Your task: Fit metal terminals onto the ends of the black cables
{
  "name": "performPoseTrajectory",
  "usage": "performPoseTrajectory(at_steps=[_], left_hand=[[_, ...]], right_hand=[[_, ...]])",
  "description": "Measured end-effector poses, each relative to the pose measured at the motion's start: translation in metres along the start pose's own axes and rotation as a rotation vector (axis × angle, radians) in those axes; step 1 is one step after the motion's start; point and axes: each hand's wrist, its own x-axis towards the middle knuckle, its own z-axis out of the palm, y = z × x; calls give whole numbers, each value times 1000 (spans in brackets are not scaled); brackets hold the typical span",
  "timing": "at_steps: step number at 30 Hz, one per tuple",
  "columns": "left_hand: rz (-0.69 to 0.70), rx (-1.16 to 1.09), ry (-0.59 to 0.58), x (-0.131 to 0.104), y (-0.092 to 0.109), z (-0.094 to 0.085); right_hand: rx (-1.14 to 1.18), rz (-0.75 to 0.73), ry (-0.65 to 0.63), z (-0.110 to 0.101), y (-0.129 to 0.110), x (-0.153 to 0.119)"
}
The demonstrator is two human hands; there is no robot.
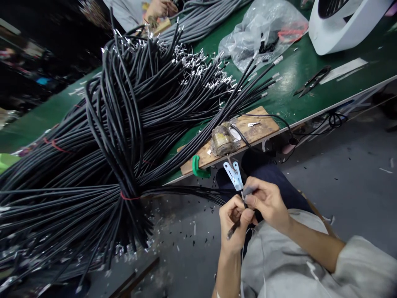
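My left hand (pixel 236 219) is closed on a black cable, whose dark end (pixel 231 234) sticks out below the fingers. Close beside it, my right hand (pixel 268 203) pinches a small grey piece (pixel 249 191) at the cable's upper part. Just above both hands is a light blue clip (pixel 233 175), attached to a thin metal rod that comes out of a small motor-like block (pixel 222 140). That block sits on a wooden board (pixel 260 128) at the table edge. The exact contact between the fingertips and the cable is partly hidden.
Large bundles of black cables (pixel 124 124) cover the left of the green table (pixel 297 78). A green clamp (pixel 200 167) holds the board. Scissors (pixel 312 81), a plastic bag (pixel 266 29) and a white appliance (pixel 344 29) lie beyond. Another person's hand (pixel 161 9) shows at the top.
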Motion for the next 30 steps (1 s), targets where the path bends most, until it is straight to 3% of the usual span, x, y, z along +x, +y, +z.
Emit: performPoseTrajectory(at_steps=[2,4,9,12,14,17,21,23,24,27,29,30], left_hand=[[-43,9,7,2,1,-2],[-57,43,-7,4,5,-7],[200,120,-21,9,10,-13],[300,208,33,10,9,-11],[285,242,44,9,7,-12],[194,210,37,6,4,-14],[90,174,30,3,5,-17],[92,219,2,3,8,-18],[111,248,-24,3,9,-19],[199,297,-80,4,11,-21],[249,297,-49,5,11,-20],[272,290,-22,6,10,-19]], right_hand=[[-203,-246,66,-2,-4,0],[-233,-271,-24,-6,-10,4],[229,379,-379,-12,-19,19],[209,530,-456,-19,-19,27],[18,424,-373,-25,-18,30],[-201,153,-231,-31,-19,28],[-342,-248,-298,-28,-20,18],[-354,-330,-290,-24,-20,14],[-307,-279,-314,-23,-20,14],[-111,100,-468,-24,-22,21],[-81,267,-471,-25,-25,32],[-101,280,-424,-25,-27,39]])
